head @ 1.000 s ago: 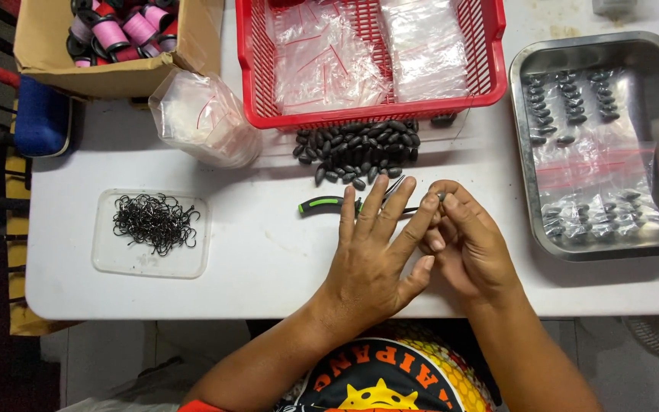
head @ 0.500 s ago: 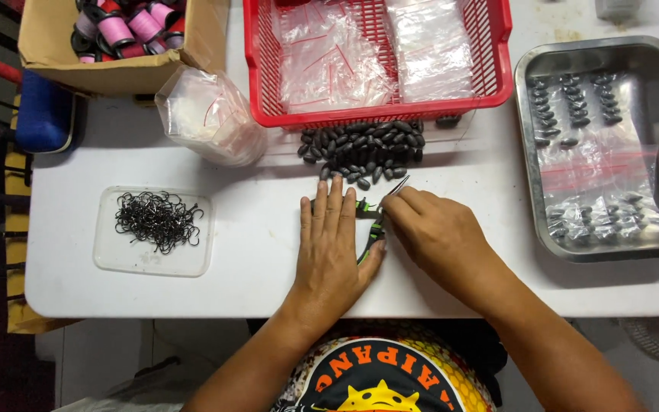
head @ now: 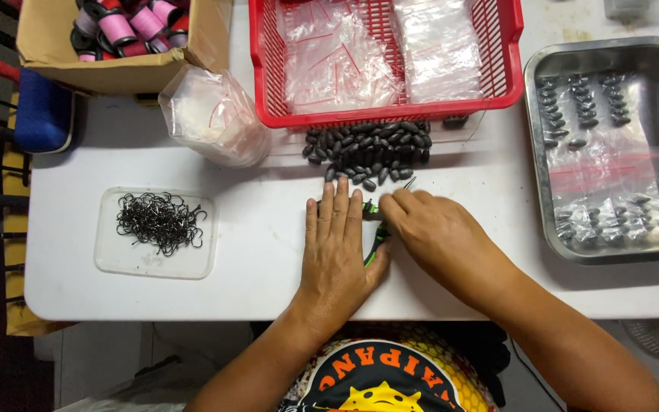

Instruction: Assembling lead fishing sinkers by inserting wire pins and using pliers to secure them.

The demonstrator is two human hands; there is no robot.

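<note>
A white table (head: 268, 297) fills the view from above. At its far edge sits a red basket (head: 261, 69) of clear bags, to the right a steel tray (head: 535, 152) with more bags and dark pieces, to the left a cardboard box (head: 116, 72) of pink spools, and nearer a clear lid (head: 108, 263) heaped with wire hooks (head: 160, 223). Just in front of the basket lies a pile of dark oval weights (head: 368, 149).

The left hand (head: 337, 255) lies flat on the table, palm down, fingers straight and close together, pointing away toward that pile. The right hand (head: 436, 236) comes in from the right, its fingers curled down together over a small green-handled tool (head: 375, 243). The tool lies in the narrow gap between the two hands, touching both, its long axis running roughly near-to-far. Whether the right fingers actually clamp it I cannot tell; they cover its top end. The right hand is the one over it; the left only borders it.
</note>
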